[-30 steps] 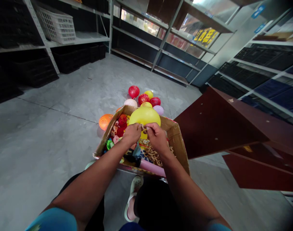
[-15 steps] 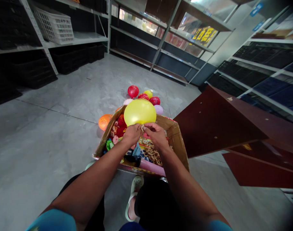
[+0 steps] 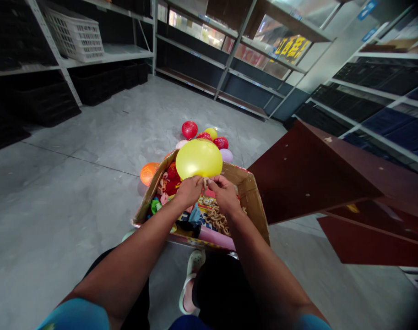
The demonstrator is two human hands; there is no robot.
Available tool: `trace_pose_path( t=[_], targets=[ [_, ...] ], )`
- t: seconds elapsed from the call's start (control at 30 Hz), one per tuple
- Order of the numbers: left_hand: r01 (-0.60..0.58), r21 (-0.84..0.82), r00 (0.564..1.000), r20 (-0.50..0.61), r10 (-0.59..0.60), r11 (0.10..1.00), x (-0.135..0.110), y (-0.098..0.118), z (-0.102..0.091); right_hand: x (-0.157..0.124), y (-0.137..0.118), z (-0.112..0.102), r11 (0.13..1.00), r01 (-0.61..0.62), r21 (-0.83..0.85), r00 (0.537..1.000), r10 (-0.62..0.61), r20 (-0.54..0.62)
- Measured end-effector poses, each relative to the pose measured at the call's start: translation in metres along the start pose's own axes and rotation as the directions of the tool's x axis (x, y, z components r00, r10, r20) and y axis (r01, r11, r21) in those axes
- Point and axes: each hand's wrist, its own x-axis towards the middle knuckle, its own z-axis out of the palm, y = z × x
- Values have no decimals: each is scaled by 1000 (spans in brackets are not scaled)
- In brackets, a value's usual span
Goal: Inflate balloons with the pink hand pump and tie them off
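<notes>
An inflated yellow balloon (image 3: 199,159) is over the far side of an open cardboard box (image 3: 252,192), its neck pointing toward me. My left hand (image 3: 190,190) is closed in a pinch on the neck. Close beside it, my right hand (image 3: 225,192) pinches a short beige cord (image 3: 205,183) at the neck. The fingertips partly hide the knot area. In the box below lie a tangle of beige cord (image 3: 218,217), a pink tube-shaped pump (image 3: 215,237) with a black end, and several limp balloons (image 3: 195,213) in blue, green, pink and red.
Several inflated balloons lie on the floor beyond the box, among them a red balloon (image 3: 189,130) and an orange balloon (image 3: 149,173). Dark red boards (image 3: 308,174) stand on the right. Metal shelves (image 3: 225,68) run along the back; a white basket (image 3: 76,34) sits on the left shelf.
Both hands stay at the balloon's neck, with a small shift of the fingers around the beige cord. The balloon has barely moved.
</notes>
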Motion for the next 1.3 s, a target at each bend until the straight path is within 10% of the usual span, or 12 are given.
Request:
trace_pose_path(
  t=[0.27,0.43,0.63,0.97,1.1,1.3],
  targets=[
    [71,-17,997,32,-70,997,-1,1,-1,4,10,-5,986,63,-157,994,-77,-79],
    [66,83,988,136,-77,994,-4,9,-4,8,20,-7,755,241,-610,911,-393,-126],
    [-43,101,985,170,26,994,-6,10,-1,16,25,-10,616,270,-740,873,-480,-81],
    [19,-101,981,196,2,995,-9,7,3,22,36,-14,696,236,-678,901,-418,-116],
    [169,-291,972,208,-110,942,-10,7,-1,36,23,-22,899,168,-405,951,-256,-173],
    [212,-566,960,-34,-279,797,5,-13,-31,83,-11,-54,973,212,-90,905,-230,-358]
  ],
)
